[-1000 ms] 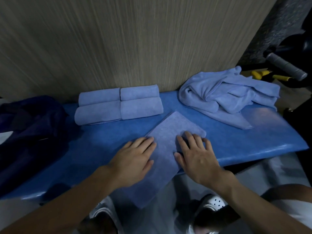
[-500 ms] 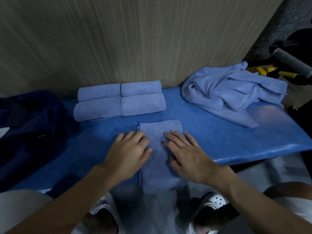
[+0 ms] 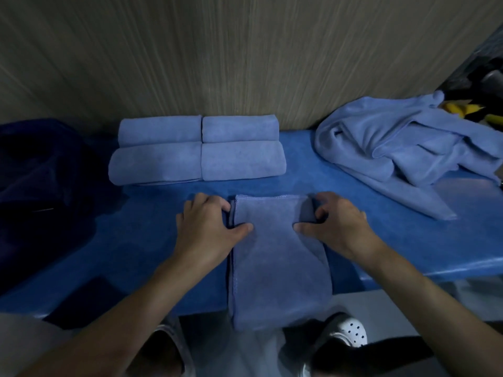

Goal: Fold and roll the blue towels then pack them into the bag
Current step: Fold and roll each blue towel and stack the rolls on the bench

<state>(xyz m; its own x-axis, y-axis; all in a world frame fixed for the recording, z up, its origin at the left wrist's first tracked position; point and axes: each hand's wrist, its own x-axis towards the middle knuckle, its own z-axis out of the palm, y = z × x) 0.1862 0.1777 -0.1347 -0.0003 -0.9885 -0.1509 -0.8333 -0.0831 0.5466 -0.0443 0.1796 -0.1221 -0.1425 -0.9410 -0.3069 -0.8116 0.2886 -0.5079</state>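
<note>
Whereas both palms lay flat on top of it half a second ago, the folded towel (image 3: 275, 262) is now taken by its far corners. The left hand (image 3: 206, 227) has slid out to the left edge and the right hand (image 3: 334, 224) to the right. Each has its thumb on top and its fingers curled round the hem, so the hands are apart and both clamped on the cloth. The towel has also turned since a second ago: then it lay slantwise, now it runs straight away from the person. It lies as a long narrow strip on the blue table (image 3: 408, 240), with its near end hanging over the front edge.

By my reading, the smoothing is done and the rolling is about to start from the far end (the right corner already looks slightly lifted).

Four rolled towels (image 3: 198, 151) sit touching in a block against the wall, and the loose pile of towels (image 3: 402, 148) lies well apart at the right. The dark navy bag (image 3: 40, 180) slumps at the left with nothing visibly packed, so most of the task remains.
</note>
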